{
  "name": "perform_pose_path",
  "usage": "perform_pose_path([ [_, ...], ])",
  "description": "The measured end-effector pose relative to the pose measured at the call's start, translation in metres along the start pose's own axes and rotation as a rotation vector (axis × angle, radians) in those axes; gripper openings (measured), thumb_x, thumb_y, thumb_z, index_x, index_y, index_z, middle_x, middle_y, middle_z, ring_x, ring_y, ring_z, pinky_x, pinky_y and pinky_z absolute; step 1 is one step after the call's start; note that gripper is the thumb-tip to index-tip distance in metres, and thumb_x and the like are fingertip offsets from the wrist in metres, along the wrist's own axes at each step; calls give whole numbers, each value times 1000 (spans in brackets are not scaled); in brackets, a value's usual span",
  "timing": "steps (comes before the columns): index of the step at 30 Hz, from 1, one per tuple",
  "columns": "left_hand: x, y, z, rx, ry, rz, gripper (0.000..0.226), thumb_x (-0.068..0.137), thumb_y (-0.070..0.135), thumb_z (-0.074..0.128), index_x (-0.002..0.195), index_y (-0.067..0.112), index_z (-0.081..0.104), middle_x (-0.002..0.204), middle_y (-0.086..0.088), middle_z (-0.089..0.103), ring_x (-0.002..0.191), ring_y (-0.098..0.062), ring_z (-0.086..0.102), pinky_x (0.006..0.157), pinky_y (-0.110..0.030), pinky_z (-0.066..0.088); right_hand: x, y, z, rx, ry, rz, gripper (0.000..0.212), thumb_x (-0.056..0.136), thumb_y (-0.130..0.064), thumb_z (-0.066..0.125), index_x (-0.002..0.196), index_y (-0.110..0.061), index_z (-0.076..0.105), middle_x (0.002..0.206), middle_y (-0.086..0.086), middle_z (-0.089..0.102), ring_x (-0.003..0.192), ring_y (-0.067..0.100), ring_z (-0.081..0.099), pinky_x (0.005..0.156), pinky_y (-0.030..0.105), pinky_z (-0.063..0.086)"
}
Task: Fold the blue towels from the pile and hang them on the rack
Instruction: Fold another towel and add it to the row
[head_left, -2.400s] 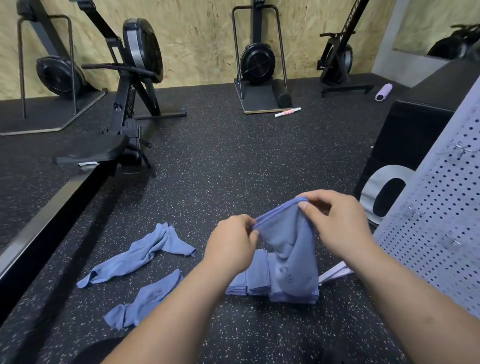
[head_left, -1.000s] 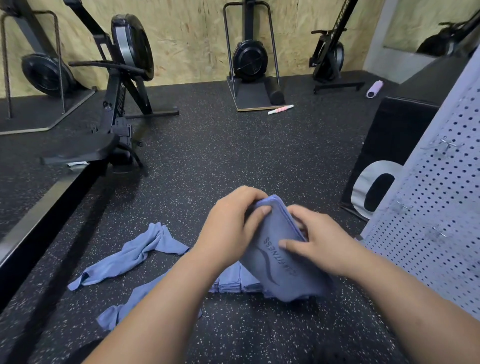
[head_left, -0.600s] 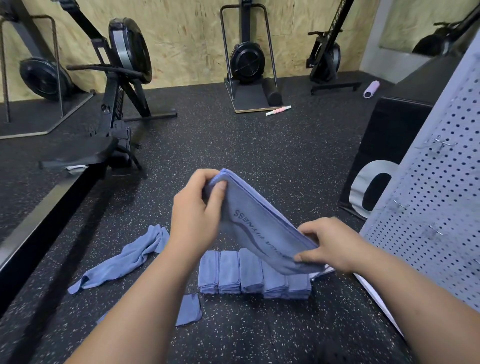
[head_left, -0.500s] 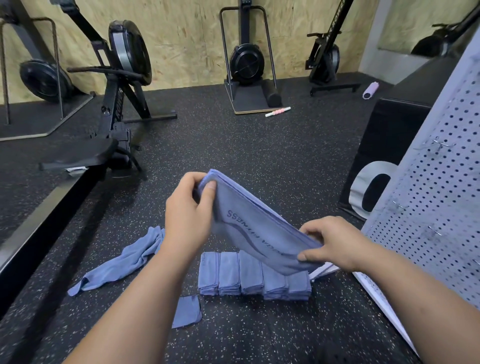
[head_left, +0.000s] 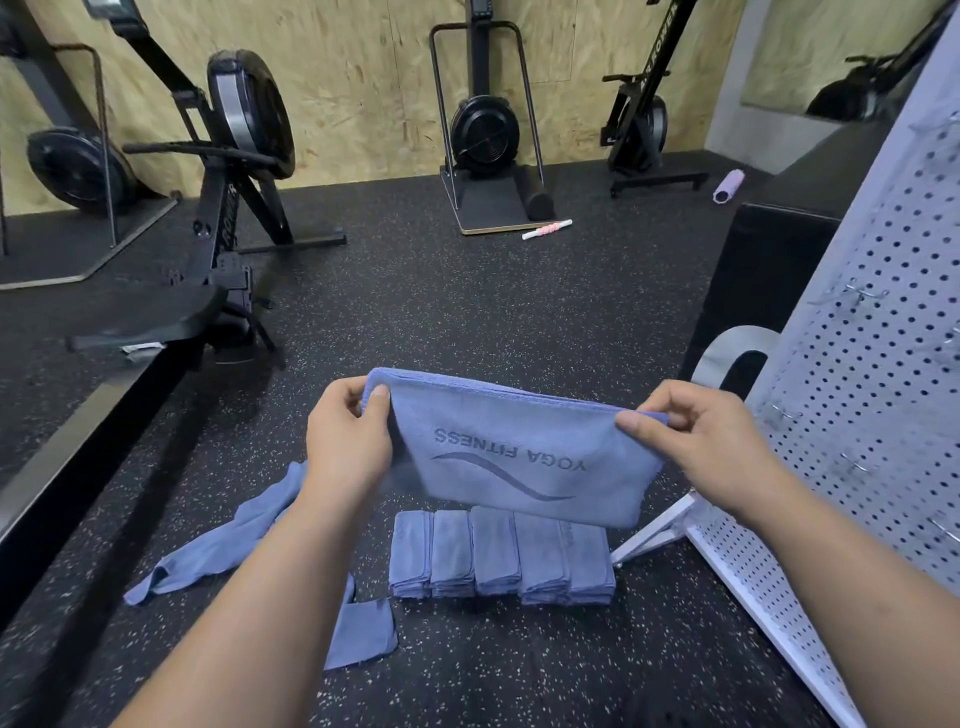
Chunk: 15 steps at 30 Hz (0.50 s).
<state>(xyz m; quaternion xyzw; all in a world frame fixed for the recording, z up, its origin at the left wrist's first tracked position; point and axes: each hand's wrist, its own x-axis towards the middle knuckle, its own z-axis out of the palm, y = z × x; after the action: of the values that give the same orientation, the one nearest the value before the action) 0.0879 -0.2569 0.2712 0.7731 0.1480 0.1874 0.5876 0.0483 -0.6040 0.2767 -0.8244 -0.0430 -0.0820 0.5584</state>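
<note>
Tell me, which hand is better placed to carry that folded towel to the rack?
Probably the right hand: it pinches the top corner of the towel on the side beside the white pegboard rack, while the left hand pinches the corner farther from it.

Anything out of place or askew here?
The blue cloth towel held between left hand and right hand shows its YOGA FITNESS print upside down. Two unfolded blue towels lie crumpled on the floor, left of the folded row.
</note>
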Motion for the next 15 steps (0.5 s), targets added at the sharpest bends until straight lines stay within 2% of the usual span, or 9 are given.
perform_pose_path([
  [2, 0, -1, 2, -39, -16, -46, 10, 105, 26, 60, 109, 24, 69, 103, 8, 71, 88, -6, 62, 83, -33, 49, -1, -2, -2, -8, -10, -2, 36, 81, -50, 84, 85, -17, 72, 66, 17, 65, 60, 19, 41, 62, 36, 35],
  [5, 3, -3, 4, -96, -23, -106, 11, 104, 28, 60, 105, 24, 71, 96, 4, 69, 85, -14, 59, 81, -37, 48, -2, -9, -7, 32, -145, 15, 15, 86, -27, 86, 93, -20, 75, 78, 7, 77, 69, 19, 58, 66, 31, 46],
  [7, 4, -4, 3, -124, -16, -124, 12, 104, 28, 61, 104, 24, 72, 93, 2, 67, 84, -15, 56, 80, -37, 46, -2, -7, -9, 48, -237, 29, 16, 89, -16, 84, 96, -20, 71, 81, 8, 77, 72, 22, 59, 69, 37, 46],
  [10, 5, -4, 3, -171, -5, -120, 12, 103, 29, 62, 104, 25, 73, 92, 3, 66, 83, -14, 56, 80, -37, 47, -1, -2, -8, -61, -198, 7, 18, 87, -20, 86, 86, -24, 69, 76, 6, 74, 68, 20, 58, 68, 40, 48],
  [12, 4, -2, 6, -205, 21, -98, 11, 104, 26, 62, 106, 23, 72, 90, 4, 64, 80, -11, 53, 77, -33, 44, -1, -1, -7, -123, -131, -10, 18, 83, -25, 89, 80, -27, 71, 75, 2, 75, 67, 14, 62, 68, 33, 53],
  [15, 2, 3, 7, -271, 49, -74, 11, 106, 23, 61, 111, 19, 70, 90, 7, 63, 79, -6, 52, 75, -28, 42, -2, -8, -6, -126, -84, -43, 17, 79, -24, 92, 76, -25, 75, 73, -2, 76, 62, 8, 59, 62, 19, 50],
])
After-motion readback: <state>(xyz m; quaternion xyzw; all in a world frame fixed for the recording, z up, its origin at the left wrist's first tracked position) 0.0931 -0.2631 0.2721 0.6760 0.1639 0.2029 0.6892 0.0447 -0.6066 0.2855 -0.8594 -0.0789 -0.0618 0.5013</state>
